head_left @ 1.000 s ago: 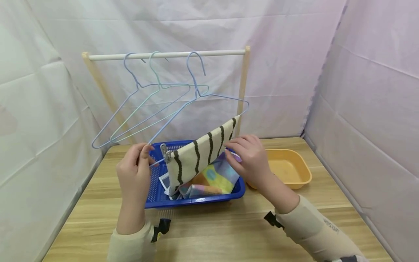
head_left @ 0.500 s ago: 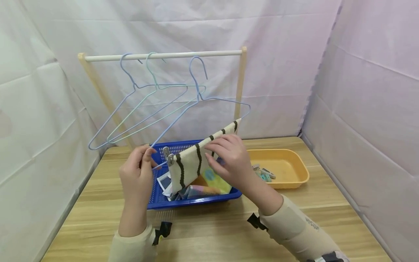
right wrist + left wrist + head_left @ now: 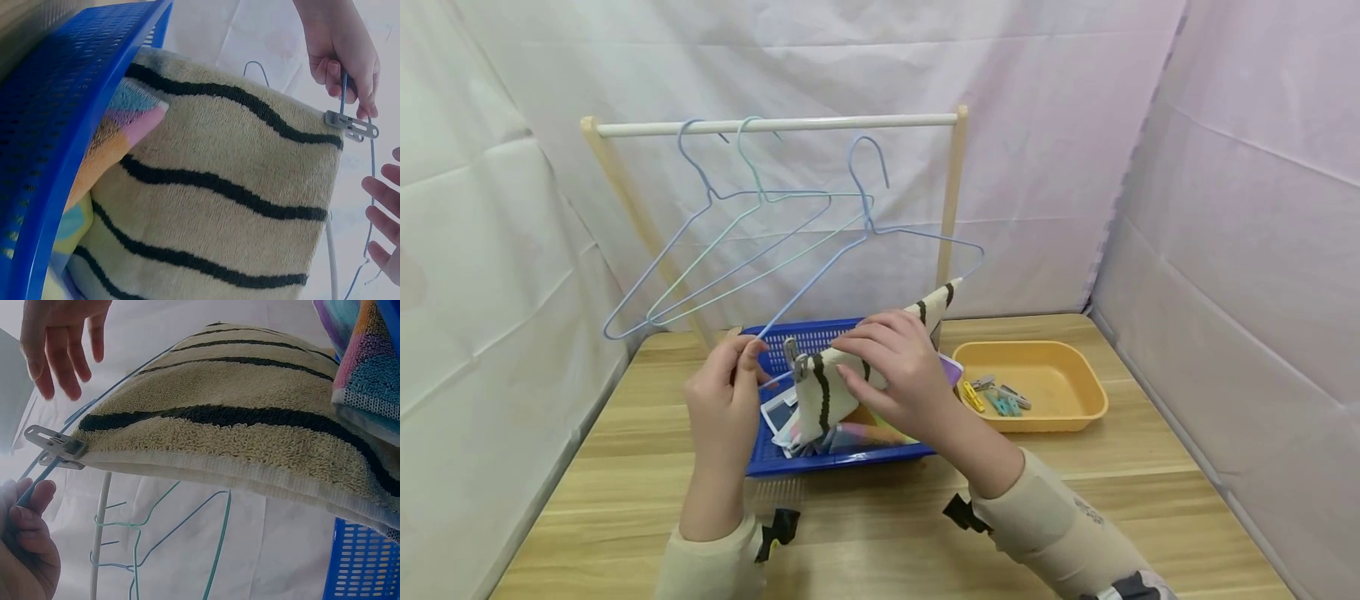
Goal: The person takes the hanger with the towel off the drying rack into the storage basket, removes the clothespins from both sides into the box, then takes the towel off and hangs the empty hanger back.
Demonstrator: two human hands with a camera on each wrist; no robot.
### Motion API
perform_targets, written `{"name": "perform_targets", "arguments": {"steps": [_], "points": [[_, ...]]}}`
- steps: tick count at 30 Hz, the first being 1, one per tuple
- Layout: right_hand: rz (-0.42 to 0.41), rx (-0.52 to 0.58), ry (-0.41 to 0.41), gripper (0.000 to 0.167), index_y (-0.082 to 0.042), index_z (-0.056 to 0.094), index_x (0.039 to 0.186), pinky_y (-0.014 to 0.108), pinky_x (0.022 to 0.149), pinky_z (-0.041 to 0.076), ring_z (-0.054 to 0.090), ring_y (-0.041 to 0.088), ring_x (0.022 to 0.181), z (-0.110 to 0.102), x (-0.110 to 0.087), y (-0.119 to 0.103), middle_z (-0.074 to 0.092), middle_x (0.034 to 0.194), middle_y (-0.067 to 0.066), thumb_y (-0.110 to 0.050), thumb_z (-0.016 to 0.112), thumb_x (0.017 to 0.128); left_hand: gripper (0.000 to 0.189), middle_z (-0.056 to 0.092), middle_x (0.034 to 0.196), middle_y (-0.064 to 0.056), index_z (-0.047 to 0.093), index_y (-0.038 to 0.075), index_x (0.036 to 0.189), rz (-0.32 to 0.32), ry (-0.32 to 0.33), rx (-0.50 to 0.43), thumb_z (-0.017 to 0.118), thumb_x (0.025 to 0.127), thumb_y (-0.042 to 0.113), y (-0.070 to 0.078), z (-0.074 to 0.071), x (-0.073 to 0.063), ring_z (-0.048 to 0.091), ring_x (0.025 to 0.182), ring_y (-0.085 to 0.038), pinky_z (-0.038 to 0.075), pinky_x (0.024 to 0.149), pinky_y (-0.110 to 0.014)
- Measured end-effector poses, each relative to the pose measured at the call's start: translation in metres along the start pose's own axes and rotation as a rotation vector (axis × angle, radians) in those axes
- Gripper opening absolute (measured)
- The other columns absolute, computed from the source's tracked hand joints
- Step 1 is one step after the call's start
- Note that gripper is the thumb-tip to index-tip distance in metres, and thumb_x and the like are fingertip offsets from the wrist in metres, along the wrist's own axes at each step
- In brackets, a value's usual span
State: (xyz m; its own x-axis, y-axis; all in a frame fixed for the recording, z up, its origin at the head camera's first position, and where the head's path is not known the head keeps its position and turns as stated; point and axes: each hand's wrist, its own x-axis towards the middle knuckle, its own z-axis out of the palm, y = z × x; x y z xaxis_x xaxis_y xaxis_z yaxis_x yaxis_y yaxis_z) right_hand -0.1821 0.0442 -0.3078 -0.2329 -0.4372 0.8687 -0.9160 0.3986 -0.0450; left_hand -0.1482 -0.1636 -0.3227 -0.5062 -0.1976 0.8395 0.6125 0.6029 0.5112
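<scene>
A cream towel point(image 3: 838, 392) with dark wavy stripes hangs folded over the bottom bar of a blue clothes hanger point(image 3: 816, 279). My left hand point(image 3: 724, 400) grips the hanger's left corner, holding it tilted in the air. Beside those fingers, a grey clothespin point(image 3: 59, 444) clamps the towel's left end to the bar. My right hand point(image 3: 902, 367) is in front of the towel in the head view, its fingers loosely bent and pinching nothing; the left wrist view shows them apart from the cloth. This hand hides the towel's middle.
A blue basket point(image 3: 842, 461) below holds a multicoloured towel point(image 3: 375, 369) and other cloth. To its right, a yellow tray point(image 3: 1067, 383) contains several clothespins point(image 3: 1003, 400). Behind, two hangers point(image 3: 730, 217) hang from a rack's white rail point(image 3: 850, 123).
My right hand has moved left along the towel toward the clothespin, uncovering the pins in the tray. The held hanger and towel have shifted slightly right and down with my left hand.
</scene>
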Motion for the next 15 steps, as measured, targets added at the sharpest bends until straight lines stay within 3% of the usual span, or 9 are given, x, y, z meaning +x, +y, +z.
{"name": "perform_targets", "arguments": {"steps": [15], "points": [[-0.001, -0.007, -0.076, 0.023, -0.008, 0.073, 0.105, 0.038, 0.099, 0.039, 0.059, 0.021, 0.104, 0.0096, 0.0054, -0.0043, 0.071, 0.106, 0.003, -0.022, 0.072, 0.086, 0.009, 0.060, 0.063, -0.009, 0.065, -0.005, 0.090, 0.006, -0.048, -0.005, 0.058, 0.095, -0.004, 0.0034, 0.0057, -0.0036, 0.057, 0.051, -0.019, 0.040, 0.046, -0.014]]}}
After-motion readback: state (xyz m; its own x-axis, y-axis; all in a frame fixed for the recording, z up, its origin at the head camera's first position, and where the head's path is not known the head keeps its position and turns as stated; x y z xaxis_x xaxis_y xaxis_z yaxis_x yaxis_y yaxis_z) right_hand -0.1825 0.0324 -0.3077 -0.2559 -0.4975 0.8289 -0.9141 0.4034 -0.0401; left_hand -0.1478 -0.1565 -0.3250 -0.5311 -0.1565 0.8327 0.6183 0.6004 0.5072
